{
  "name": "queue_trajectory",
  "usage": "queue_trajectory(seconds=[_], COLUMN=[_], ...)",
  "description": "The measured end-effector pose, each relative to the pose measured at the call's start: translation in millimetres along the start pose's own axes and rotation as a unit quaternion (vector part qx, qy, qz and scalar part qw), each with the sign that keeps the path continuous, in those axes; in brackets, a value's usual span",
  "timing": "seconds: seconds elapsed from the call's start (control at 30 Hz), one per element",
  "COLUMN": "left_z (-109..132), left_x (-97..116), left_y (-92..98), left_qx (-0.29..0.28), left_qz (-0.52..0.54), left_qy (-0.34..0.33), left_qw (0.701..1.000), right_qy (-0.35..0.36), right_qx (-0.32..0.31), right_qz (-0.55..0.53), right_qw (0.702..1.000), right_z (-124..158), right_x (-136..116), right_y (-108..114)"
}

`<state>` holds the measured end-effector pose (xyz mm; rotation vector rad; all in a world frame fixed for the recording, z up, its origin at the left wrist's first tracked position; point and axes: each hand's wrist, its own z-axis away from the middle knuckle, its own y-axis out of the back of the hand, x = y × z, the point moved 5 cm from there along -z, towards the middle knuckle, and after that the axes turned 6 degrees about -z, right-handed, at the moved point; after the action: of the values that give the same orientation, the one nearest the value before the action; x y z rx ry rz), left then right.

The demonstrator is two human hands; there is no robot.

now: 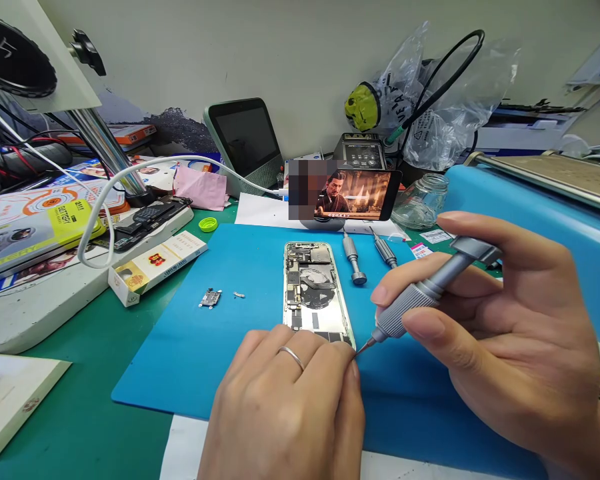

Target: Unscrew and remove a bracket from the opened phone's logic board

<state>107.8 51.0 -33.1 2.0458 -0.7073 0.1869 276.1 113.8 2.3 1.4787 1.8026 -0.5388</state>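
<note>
An opened phone (320, 287) with its inner parts bared lies on a blue mat (180, 373). My left hand (290, 400), a ring on one finger, is closed over the phone's near end and hides it. In my right hand (500, 320) is a grey precision screwdriver (405, 313), held at a slant with the index finger on its cap. Its tip is down at the phone's near right corner, beside my left fingertips. To the left on the mat lie a small metal-and-black part (211, 298) and a tiny metal bracket (239, 295).
Two more screwdrivers (354, 259) (383, 248) lie right of the phone. Behind the mat a propped phone (360, 195) plays a video, beside a glass jar (425, 200). A cigarette-style box (157, 267) and a white cable (93, 220) are at left, a blue machine (520, 240) at right.
</note>
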Motion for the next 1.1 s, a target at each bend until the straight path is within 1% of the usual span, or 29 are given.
queue_trajectory(seconds=[0.27,0.57,0.67,0.87,1.1], left_z=[-0.5,0.7,0.2,-0.7,0.3], left_x=[-0.2,0.2,-0.2,-1.2,-0.8], left_y=[-0.5,-0.5,-0.6,-0.3,-1.3], left_qx=[-0.005,0.002,-0.001,-0.004,-0.006], left_qz=[0.003,-0.002,-0.001,-0.012,-0.005], left_qy=[0.006,-0.004,0.004,-0.006,0.002], left_qw=[1.0,1.0,1.0,1.0,1.0], right_qy=[-0.003,-0.031,-0.022,-0.018,-0.013], right_qx=[0.003,0.011,0.009,0.012,0.005], right_qz=[-0.022,-0.035,-0.03,-0.024,-0.025], right_qw=[1.0,0.999,0.999,0.999,1.0], right_z=[-1.1,-1.0,-1.3,-1.6,-1.2], right_x=[0.1,2.0,2.0,2.1,1.4], right_y=[-0.7,-0.2,0.8,3.1,0.6])
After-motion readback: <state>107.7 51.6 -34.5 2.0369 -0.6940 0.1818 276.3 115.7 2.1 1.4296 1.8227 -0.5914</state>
